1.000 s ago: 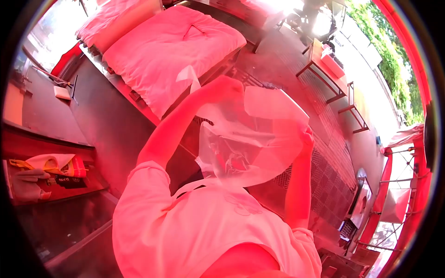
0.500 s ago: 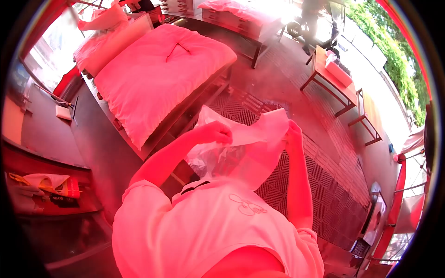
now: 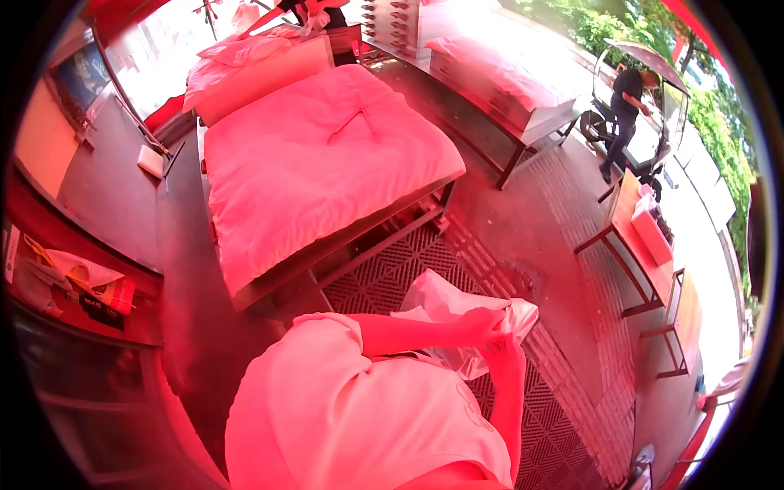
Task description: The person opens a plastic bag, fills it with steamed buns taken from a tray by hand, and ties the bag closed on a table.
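Observation:
A thin, pale translucent plastic sheet or bag [image 3: 445,296] hangs crumpled in front of my body, above the patterned floor mat. My left hand [image 3: 483,325] is closed on its gathered upper part. Right beside it, almost touching, my right hand [image 3: 505,349] is also closed on the plastic. Some fingers of both hands are hidden by overlap. Bunched plastic sticks out past the hands to the right. The whole scene has a strong red tint.
A cloth-covered table [image 3: 327,155] with thin crossed sticks stands ahead on the left. Another covered table [image 3: 498,73] is behind it. A wooden table [image 3: 629,237] holds a box at right. One person [image 3: 627,110] stands beside a vehicle; another is partly visible at the top.
The hands have come together from holding the sheet spread apart, and the plastic is now bunched between them. The view has shifted, showing the person by the vehicle more clearly.

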A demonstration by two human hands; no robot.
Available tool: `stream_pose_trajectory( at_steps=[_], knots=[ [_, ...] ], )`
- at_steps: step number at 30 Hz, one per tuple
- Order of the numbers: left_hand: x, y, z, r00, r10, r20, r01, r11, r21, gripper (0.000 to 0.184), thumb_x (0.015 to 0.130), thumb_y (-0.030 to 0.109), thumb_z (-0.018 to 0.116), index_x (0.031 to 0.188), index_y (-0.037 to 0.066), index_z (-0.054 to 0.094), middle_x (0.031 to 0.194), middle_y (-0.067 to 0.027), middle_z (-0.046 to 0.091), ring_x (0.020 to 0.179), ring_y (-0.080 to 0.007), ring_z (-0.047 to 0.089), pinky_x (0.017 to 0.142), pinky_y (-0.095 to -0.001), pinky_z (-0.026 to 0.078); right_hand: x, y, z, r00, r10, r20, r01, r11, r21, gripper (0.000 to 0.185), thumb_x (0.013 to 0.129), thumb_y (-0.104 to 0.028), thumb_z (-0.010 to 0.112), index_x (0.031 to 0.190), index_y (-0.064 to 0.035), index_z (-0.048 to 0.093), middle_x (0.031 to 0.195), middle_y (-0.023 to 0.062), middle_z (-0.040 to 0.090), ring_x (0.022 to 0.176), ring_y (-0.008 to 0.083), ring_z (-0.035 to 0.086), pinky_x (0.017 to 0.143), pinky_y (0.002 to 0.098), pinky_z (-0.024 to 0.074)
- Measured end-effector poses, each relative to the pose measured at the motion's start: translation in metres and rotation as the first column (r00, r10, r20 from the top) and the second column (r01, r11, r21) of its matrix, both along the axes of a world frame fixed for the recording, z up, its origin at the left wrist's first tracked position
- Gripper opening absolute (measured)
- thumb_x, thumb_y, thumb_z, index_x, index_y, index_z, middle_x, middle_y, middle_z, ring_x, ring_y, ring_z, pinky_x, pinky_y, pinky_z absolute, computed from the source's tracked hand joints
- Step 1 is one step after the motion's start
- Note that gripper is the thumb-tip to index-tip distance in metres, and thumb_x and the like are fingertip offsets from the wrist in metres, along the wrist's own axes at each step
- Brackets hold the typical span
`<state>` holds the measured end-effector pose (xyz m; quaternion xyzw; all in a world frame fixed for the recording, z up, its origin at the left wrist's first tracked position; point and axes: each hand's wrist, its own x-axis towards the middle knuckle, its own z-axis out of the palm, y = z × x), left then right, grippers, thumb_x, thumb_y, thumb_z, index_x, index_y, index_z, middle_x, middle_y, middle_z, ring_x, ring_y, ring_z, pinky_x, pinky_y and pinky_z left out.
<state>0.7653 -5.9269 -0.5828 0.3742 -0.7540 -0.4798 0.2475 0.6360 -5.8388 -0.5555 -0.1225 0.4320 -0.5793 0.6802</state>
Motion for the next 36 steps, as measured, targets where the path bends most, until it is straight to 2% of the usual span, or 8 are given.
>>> stream_pose_trajectory(
  at_steps=[3,12,15,18,22,24,31,36],
  knots=[
    [-0.035,-0.062,-0.039,0.996,-0.09,0.022,0.092,0.952,-0.292,0.037,0.075,0.038,0.068,0.076,0.003,0.055,0.07,-0.0193,0.061,0.069,-0.0368,0.061,0.062,-0.0449,0.046,-0.068,-0.078,-0.089,0.987,0.085,0.135,-0.066,0.988,-0.137,0.009,0.092,-0.007,0.055,0.098,-0.0009,0.057,0.093,0.0107,0.062,0.085,0.0187,0.061,0.077,0.0351,0.052],
    [-0.109,-0.293,-0.052,0.92,0.264,-0.291,-0.125,0.898,0.421,0.023,0.072,0.021,0.071,0.064,0.004,0.058,0.057,-0.0025,0.054,0.052,-0.0108,0.051,0.046,-0.0295,0.038,-0.139,-0.297,-0.078,0.972,-0.194,0.129,0.206,0.975,-0.083,0.012,0.089,-0.003,0.051,0.1,-0.0021,0.054,0.091,0.0087,0.061,0.078,0.018,0.06,0.074,0.0317,0.0516],
    [-0.078,-0.4,-0.1,0.389,0.749,-0.537,-0.283,0.651,0.704,0.011,0.077,0.005,0.059,0.068,0.007,0.054,0.062,-0.0023,0.051,0.051,-0.0139,0.05,0.04,-0.026,0.036,-0.252,-0.375,-0.151,0.776,0.015,0.63,0.079,0.99,-0.12,0.01,0.093,-0.009,0.048,0.094,-0.0024,0.055,0.075,0.0036,0.055,0.06,0.0129,0.052,0.055,0.0261,0.0466],
    [0.004,-0.476,-0.096,-0.188,0.886,-0.424,-0.125,0.406,0.905,0.014,0.074,-0.002,0.056,0.064,0.005,0.049,0.052,-0.0009,0.041,0.037,-0.0109,0.037,0.034,-0.0239,0.029,-0.316,-0.447,-0.074,0.99,-0.064,0.128,0.074,0.994,-0.082,0.011,0.095,-0.014,0.047,0.089,-0.0071,0.053,0.062,-0.0012,0.045,0.048,0.0079,0.041,0.04,0.0246,0.0355],
    [0.018,-0.501,-0.056,0.352,0.932,-0.082,-0.931,0.358,0.073,0.008,0.071,0.004,0.061,0.077,0.004,0.056,0.074,-0.011,0.054,0.061,-0.0244,0.054,0.052,-0.0366,0.044,-0.378,-0.56,-0.056,0.863,0.024,-0.504,-0.152,0.965,-0.215,0.011,0.095,-0.014,0.049,0.085,-0.0091,0.052,0.056,-0.0029,0.039,0.044,0.0057,0.037,0.038,0.0237,0.0302],
    [-0.038,-0.51,-0.008,0.542,0.838,0.064,-0.664,0.473,-0.579,0.036,0.072,0.006,0.062,0.107,0.008,0.058,0.109,-0.0136,0.054,0.104,-0.0297,0.049,0.089,-0.0415,0.043,-0.375,-0.62,-0.058,0.607,-0.118,-0.786,-0.253,0.909,-0.332,0.008,0.094,-0.012,0.05,0.086,-0.0082,0.053,0.057,-0.0036,0.039,0.045,0.0044,0.036,0.04,0.0228,0.0289],
    [-0.286,-0.672,-0.068,0.947,0.322,0.0,-0.276,0.813,-0.513,0.035,0.081,0.018,0.058,0.114,0.008,0.06,0.119,-0.0119,0.056,0.109,-0.0237,0.054,0.091,-0.0369,0.043,-0.333,-0.736,0.042,0.53,0.257,-0.808,-0.705,0.663,-0.251,0.007,0.083,0.0,0.059,0.088,-0.0042,0.062,0.069,-0.0027,0.044,0.061,0.0041,0.042,0.054,0.0232,0.0349],
    [-0.317,-0.821,-0.051,0.901,0.427,0.076,-0.38,0.861,-0.337,0.024,0.082,0.017,0.057,0.103,0.008,0.065,0.106,-0.0108,0.063,0.088,-0.026,0.062,0.07,-0.0397,0.051,-0.463,-0.886,-0.036,-0.173,-0.18,-0.968,-0.827,0.561,0.043,0.018,0.073,-0.001,0.06,0.081,-0.0147,0.067,0.086,0.0042,0.052,0.069,0.0225,0.056,0.06,0.0342,0.0458]
  ],
)
